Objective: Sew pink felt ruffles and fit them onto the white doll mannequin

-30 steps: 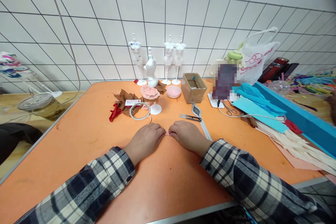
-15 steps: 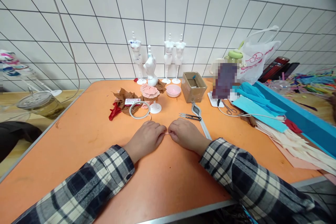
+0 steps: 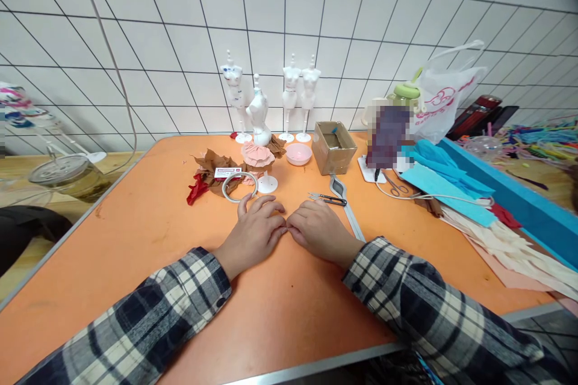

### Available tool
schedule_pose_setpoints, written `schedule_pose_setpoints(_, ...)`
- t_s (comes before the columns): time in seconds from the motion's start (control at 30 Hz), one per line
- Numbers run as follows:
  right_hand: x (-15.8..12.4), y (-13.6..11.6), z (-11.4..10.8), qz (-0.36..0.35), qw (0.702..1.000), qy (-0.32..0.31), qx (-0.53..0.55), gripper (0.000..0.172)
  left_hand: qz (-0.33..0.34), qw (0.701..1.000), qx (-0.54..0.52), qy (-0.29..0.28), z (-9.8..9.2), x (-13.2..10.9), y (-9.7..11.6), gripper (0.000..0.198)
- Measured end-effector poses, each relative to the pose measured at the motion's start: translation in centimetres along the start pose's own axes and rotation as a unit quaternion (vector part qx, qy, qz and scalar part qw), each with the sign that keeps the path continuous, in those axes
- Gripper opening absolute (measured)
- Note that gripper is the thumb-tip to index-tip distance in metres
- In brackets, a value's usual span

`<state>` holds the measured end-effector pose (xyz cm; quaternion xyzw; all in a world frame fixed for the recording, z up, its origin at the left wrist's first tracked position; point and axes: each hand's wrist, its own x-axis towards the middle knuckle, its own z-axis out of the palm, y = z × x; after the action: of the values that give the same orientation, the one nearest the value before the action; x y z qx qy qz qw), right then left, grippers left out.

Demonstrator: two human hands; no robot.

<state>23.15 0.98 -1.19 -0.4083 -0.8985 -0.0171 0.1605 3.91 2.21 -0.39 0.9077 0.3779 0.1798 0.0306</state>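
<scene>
My left hand [image 3: 253, 230] rests low over the orange table, thumb and index fingertip pinched while the other fingers lift and spread. Against its fingertips is my right hand [image 3: 318, 230], its fingers curled into a pinch. Between them a thin pink strip showed a moment ago; now the fingers mostly hide it. Just beyond the left fingertips lies a white ring-shaped roll of tape [image 3: 240, 187]. Black-handled thread snips [image 3: 329, 199] lie beyond the right hand, beside a grey-white strap-like strip [image 3: 352, 219].
A white dress-form figure [image 3: 259, 114] wears a pink ruffled skirt [image 3: 257, 154]; several similar figures stand behind. Crumpled brown paper [image 3: 214, 167], a pink bowl [image 3: 298, 154] and a cardboard box [image 3: 334, 149] stand farther back. Scissors [image 3: 396, 189] and blue sheets [image 3: 451, 192] lie right.
The small gap between my hands has closed, and the pink strip there is now hidden. My left hand's outer fingers have lifted and spread towards the tape roll.
</scene>
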Motion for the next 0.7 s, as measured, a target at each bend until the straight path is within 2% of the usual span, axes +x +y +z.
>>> schedule_pose_setpoints(0.1, -0.1, 0.9, -0.8, 0.029, 0.998, 0.037, 0.046, 0.016, -0.022, 0.999, -0.027, 0.015, 0.0, 0.1, -0.4, 0.020)
schedule_pose_setpoints(0.17, -0.4, 2.4, -1.7, 0.082, 0.986, 0.111, 0.092, 0.022, -0.034, 0.998, -0.050, 0.025, 0.0, 0.1, -0.7, 0.018)
schedule_pose_setpoints(0.27, -1.4, 6.0, -2.9, 0.193, 0.944, 0.234, 0.127, 0.020, -0.051, 0.994, -0.087, 0.042, -0.1, 0.2, -1.3, 0.015)
schedule_pose_setpoints(0.3, -1.7, 7.2, -3.2, 0.235, 0.927, 0.254, 0.142, 0.020, -0.058, 0.992, -0.096, 0.048, -0.1, 0.2, -1.4, 0.015)
schedule_pose_setpoints(0.33, -2.1, 8.3, -3.4, 0.268, 0.915, 0.255, 0.159, 0.022, -0.063, 0.991, -0.103, 0.052, -0.2, 0.2, -1.4, 0.015)
schedule_pose_setpoints(0.4, -2.8, 10.1, -3.6, 0.287, 0.922, 0.187, 0.178, 0.023, -0.069, 0.990, -0.113, 0.055, -0.3, 0.2, -1.5, 0.015)
schedule_pose_setpoints(0.5, -3.3, 11.2, -3.4, 0.242, 0.957, 0.067, 0.142, 0.015, -0.073, 0.986, -0.131, 0.066, -0.4, 0.3, -1.4, 0.016)
schedule_pose_setpoints(0.57, -3.2, 11.0, -2.9, 0.211, 0.969, 0.044, 0.119, 0.016, -0.087, 0.979, -0.169, 0.079, -0.3, 0.4, -1.3, 0.017)
schedule_pose_setpoints(0.63, -2.7, 10.4, -2.3, 0.204, 0.971, 0.045, 0.115, 0.016, -0.135, 0.954, -0.254, 0.088, -0.2, 0.5, -1.3, 0.017)
schedule_pose_setpoints(0.7, -1.9, 9.6, -1.6, 0.212, 0.969, 0.042, 0.120, 0.013, -0.205, 0.903, -0.368, 0.083, 0.0, 0.6, -1.2, 0.018)
